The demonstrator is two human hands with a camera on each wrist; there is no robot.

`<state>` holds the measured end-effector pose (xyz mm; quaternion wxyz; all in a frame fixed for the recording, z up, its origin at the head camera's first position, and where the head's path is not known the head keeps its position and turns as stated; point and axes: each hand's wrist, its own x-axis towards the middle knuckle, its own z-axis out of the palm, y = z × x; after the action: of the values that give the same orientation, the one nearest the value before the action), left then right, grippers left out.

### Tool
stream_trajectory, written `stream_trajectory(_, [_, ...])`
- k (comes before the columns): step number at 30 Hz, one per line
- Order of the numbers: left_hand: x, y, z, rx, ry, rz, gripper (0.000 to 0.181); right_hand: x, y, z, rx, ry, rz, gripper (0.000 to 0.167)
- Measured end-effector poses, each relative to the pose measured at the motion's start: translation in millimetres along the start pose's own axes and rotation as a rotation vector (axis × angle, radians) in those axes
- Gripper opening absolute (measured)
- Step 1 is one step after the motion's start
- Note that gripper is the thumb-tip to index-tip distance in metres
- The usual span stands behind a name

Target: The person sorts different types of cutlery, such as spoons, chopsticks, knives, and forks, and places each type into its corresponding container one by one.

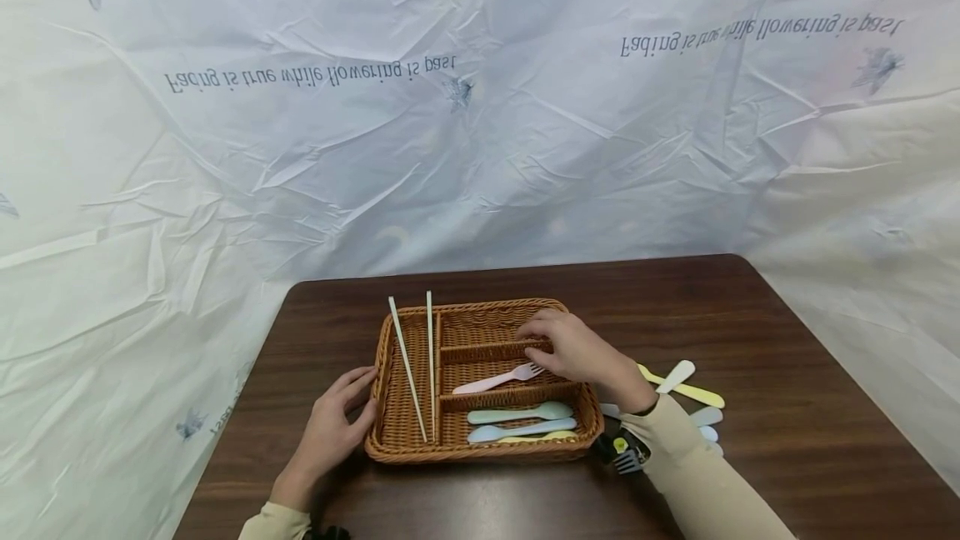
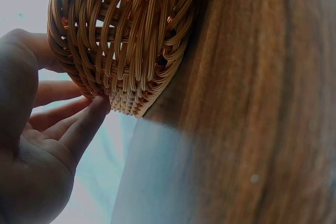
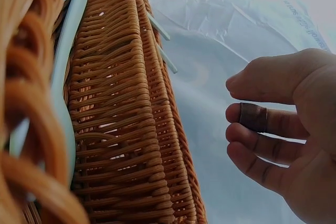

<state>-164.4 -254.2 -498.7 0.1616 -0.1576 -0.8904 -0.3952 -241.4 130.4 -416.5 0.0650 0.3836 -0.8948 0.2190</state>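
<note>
The pink fork (image 1: 495, 380) lies in the wicker basket's (image 1: 480, 455) middle crosswise compartment, apparently sorted apart from spoons (image 1: 498, 417) and chopsticks (image 1: 431, 348), near the empty right hand (image 1: 576, 347), thumb and fingers parted, while the left hand (image 1: 330, 423), fingers extended, touches the outer wall, presumably for steadiness.

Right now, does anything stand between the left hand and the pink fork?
Yes: in the head view, the wicker basket's left rim, two chopsticks and the long divider lie between the left hand and the pink fork, in that order.
</note>
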Motion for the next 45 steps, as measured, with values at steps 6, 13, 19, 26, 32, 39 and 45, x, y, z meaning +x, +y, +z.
stream_trajectory(6, [-0.1,-0.1,0.1,0.001,-0.01,-0.016,0.043,-1.9,3.4,-1.6,0.008,0.002,0.026,0.024])
stream_trajectory(13, [-0.4,-0.6,0.7,0.007,0.007,0.01,0.043,-5.9,8.1,-4.4,0.038,0.008,0.053,0.026])
stream_trajectory(19, [-0.5,-0.5,0.8,0.005,0.007,0.006,0.043,-12.6,12.8,-8.6,0.038,0.036,0.075,0.027])
stream_trajectory(26, [-0.5,-1.0,0.6,0.006,0.012,0.011,0.043,-22.4,22.4,-13.6,0.004,0.074,0.085,0.025])
stream_trajectory(32, [-1.0,-0.5,0.6,0.004,0.012,0.012,0.043,-33.6,32.0,-15.6,0.013,0.061,0.111,0.025])
stream_trajectory(39, [-1.3,-1.1,0.7,0.006,0.014,0.008,0.043,-48.3,43.5,-17.7,-0.005,0.063,0.15,0.028])
stream_trajectory(45, [-1.3,-1.5,1.0,0.001,0.011,0.009,0.043,-59.8,51.5,-16.9,-0.029,0.062,0.186,0.029])
